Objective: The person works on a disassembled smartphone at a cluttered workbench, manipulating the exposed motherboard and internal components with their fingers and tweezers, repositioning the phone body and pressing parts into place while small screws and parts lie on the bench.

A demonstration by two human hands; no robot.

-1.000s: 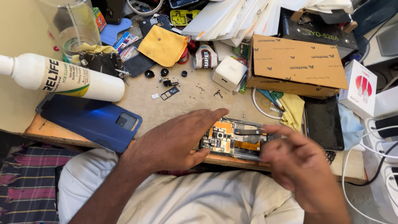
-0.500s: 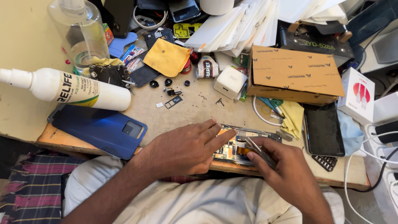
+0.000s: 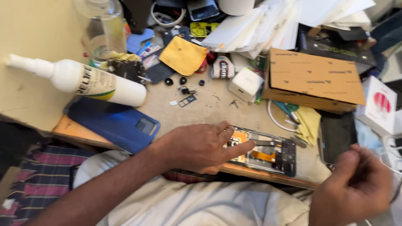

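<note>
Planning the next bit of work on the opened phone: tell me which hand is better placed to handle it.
Left, probably. The left hand already rests on the opened phone at the desk's front edge, fingertips on its exposed boards. The right hand is off to the side, lifted clear and curled, touching nothing visible.

We look down from a single camera on the head, facing forward over the lap onto a cluttered workbench [image 3: 201, 113], close in, left hand [image 3: 201, 147] near centre, right hand [image 3: 356, 184] low at our right edge, no second view
</note>
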